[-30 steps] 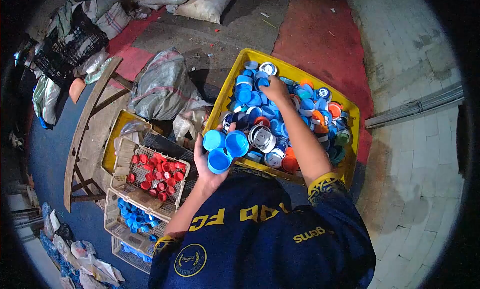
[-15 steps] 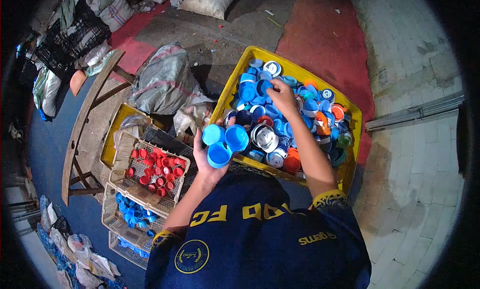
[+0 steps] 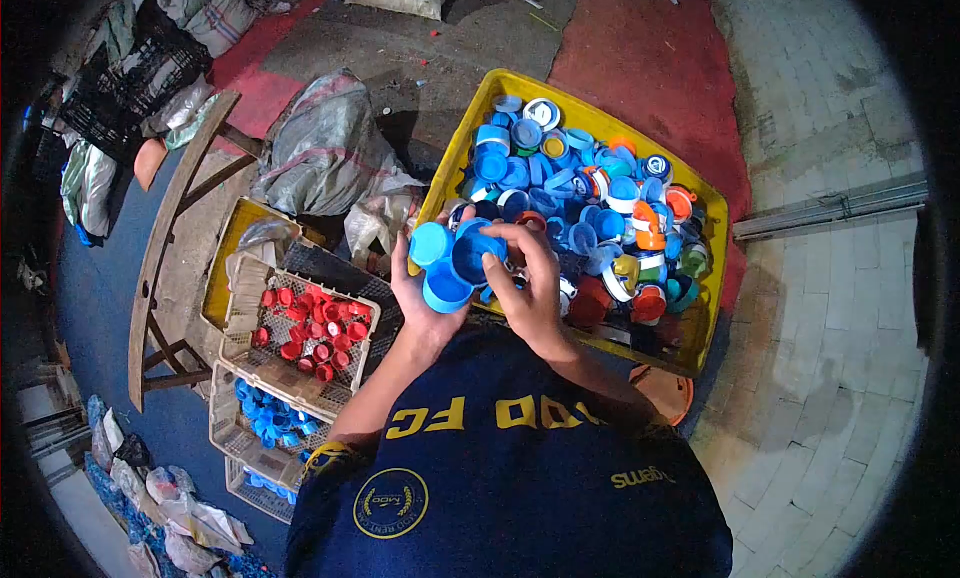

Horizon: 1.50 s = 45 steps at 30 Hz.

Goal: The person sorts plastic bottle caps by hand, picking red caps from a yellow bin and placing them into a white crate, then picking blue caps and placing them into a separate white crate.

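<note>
My left hand [image 3: 428, 316] is palm up, its fingers curled round several light blue bottle caps [image 3: 446, 287]. Pinched in my right hand [image 3: 532, 296] is a darker blue cap [image 3: 470, 261], held right over the caps in the left hand and overlapping them. Both hands are in front of my chest, at the near left side of a yellow crate [image 3: 459, 142]. Heaped in that crate are loose caps [image 3: 607, 224], mostly blue, with white, orange, red and green ones among them.
To the left, stacked cream baskets [image 3: 234, 350] hold red caps [image 3: 318, 328] on top and blue caps [image 3: 268, 414] lower down. A wooden bench [image 3: 160, 243] stands farther left. Behind the baskets lies a plastic sack [image 3: 318, 153]. An orange container [image 3: 672, 390] shows under the crate's near edge.
My right hand has come back from the crate's pile with a darker blue cap, to the caps in my left hand. The left hand stays nearly in place.
</note>
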Tool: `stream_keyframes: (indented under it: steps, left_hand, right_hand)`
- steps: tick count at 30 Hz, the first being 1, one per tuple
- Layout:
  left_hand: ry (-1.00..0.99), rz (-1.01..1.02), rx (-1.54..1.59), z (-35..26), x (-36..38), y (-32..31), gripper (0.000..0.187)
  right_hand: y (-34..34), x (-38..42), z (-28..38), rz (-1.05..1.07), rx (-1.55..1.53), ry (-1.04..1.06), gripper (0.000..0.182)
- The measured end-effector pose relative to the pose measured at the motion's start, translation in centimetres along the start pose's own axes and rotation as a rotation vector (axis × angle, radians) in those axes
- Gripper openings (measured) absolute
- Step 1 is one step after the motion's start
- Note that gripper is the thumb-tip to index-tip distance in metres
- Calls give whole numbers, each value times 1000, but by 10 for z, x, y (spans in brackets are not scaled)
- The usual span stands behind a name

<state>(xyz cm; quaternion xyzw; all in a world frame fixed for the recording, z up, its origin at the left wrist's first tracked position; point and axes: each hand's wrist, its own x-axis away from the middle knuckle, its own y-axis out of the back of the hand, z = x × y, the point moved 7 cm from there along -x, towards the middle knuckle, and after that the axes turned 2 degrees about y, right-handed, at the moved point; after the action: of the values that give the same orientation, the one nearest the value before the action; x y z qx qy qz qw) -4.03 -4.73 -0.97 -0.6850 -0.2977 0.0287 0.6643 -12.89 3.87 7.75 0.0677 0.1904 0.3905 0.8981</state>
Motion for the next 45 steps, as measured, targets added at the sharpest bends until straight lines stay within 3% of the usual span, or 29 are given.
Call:
stream_keyframes:
  steps: [2, 5, 6, 10, 15, 22, 29, 34, 37, 45]
  left_hand:
    - [1, -16, -2, 2, 2, -3, 67]
    - [11, -34, 32, 7, 5, -7, 65]
    - [5, -48, 50, 7, 6, -6, 64]
    - [-103, -70, 10, 4, 9, -1, 65]
    - [-199, -100, 29, -4, 21, 10, 64]
    - [-410, -218, 94, -8, 67, 46, 63]
    - [-706, -394, 189, 2, 154, 86, 63]
    - [-859, -480, 320, 3, 221, 118, 64]
    - [-942, -535, 359, 0, 259, 141, 63]
    - [-1064, -522, 497, -40, 353, 202, 62]
  right_hand:
    - [3, 3, -1, 33, 176, 102, 32]
    - [3, 10, -9, -141, 85, 131, 38]
    - [-1, 8, -10, -98, 39, 68, 46]
    - [-13, 3, -12, -59, -119, 147, 52]
    - [-30, 10, -18, -24, -258, 92, 54]
    - [-74, 44, -23, 138, -501, -108, 67]
    - [-122, 109, -7, 422, -673, -319, 66]
    - [-165, 168, -6, 609, -684, -367, 64]
    - [-190, 194, 16, 721, -568, -276, 62]
    - [-279, 274, 52, 865, -479, -233, 59]
